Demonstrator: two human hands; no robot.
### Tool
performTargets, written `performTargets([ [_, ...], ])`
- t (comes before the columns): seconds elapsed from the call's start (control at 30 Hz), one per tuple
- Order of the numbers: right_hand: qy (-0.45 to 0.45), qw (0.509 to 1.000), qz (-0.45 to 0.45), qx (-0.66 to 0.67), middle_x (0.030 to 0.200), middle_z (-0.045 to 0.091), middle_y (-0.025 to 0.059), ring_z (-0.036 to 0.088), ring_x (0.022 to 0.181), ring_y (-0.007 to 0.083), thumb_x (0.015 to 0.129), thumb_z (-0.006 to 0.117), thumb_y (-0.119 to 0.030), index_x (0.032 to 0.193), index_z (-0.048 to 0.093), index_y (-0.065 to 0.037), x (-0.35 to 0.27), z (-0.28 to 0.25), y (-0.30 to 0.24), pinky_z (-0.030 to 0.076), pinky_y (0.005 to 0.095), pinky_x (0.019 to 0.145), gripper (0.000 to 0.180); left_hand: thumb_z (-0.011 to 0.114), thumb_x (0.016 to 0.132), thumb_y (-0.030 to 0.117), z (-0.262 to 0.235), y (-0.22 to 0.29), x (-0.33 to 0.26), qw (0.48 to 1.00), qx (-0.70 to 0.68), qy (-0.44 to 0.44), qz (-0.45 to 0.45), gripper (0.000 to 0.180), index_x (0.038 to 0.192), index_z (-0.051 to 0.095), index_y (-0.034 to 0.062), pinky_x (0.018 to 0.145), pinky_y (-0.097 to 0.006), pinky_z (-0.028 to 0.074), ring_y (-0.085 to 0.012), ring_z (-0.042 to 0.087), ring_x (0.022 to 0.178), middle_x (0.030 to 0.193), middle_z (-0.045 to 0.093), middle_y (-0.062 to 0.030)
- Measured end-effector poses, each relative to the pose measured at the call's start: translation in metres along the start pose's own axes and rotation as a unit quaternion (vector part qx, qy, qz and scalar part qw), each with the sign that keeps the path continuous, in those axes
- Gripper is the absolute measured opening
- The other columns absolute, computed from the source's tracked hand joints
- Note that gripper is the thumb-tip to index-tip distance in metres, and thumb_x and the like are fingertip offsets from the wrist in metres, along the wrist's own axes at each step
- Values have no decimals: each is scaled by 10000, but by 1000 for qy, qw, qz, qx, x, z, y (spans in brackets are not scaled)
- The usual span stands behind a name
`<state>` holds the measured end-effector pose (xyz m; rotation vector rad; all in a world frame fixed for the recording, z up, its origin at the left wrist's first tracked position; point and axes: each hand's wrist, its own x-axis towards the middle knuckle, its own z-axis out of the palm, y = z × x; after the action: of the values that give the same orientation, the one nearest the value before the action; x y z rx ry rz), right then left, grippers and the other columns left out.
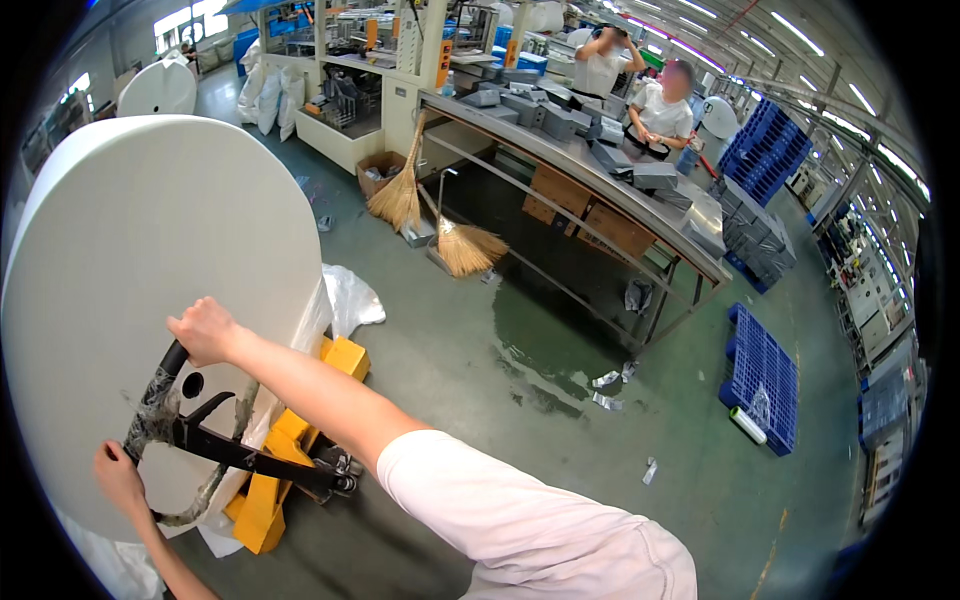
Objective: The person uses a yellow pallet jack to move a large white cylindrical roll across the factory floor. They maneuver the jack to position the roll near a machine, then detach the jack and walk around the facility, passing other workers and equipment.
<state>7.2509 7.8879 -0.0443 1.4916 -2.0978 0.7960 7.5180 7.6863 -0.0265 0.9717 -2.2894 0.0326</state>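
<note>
Both of my hands are wrapped round the looped handle [160, 392] of a yellow pallet jack [262, 512]. My right hand [207, 332] grips the upper end of the loop, with its arm stretched across the view. Lower down, my left hand [118, 476] is closed on the loop's other side. Clear film or tape is wound about part of the handle, and a black lever sits inside the loop. Right behind the handle stands a huge white roll [170, 230] with a small dark core hole. The jack's forks are hidden.
Crumpled clear plastic [352, 302] lies beside the roll. Straw brooms [465, 248] lean near a long metal table [590, 160] covered with grey boxes. Two people stand behind it. A blue plastic pallet [765, 375] and a small film roll [747, 425] lie at right. Scraps litter the green floor.
</note>
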Motion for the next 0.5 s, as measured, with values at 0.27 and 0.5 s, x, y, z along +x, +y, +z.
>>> performTargets([
  [0.27, -14, 999, -45, 10, 585, 600, 118, 620, 563, 317, 568, 669, -144, 746, 530, -66, 11, 65, 5, 476, 399, 536, 240, 493, 918, 223, 47, -46, 12, 999, 11, -30, 13, 308, 846, 614, -50, 655, -458, 429, -409, 568, 713, 758, 604, -239],
  [0.5, 16, 998, -68, 9, 604, 608, 135, 633, 594, 310, 587, 652, -128, 746, 549, -66, 21, 121, 15, 478, 386, 566, 199, 484, 916, 196, 113, -97, 25, 998, -17, 44, 50, 288, 816, 586, -54, 631, -470, 409, -406, 553, 701, 755, 589, -235],
])
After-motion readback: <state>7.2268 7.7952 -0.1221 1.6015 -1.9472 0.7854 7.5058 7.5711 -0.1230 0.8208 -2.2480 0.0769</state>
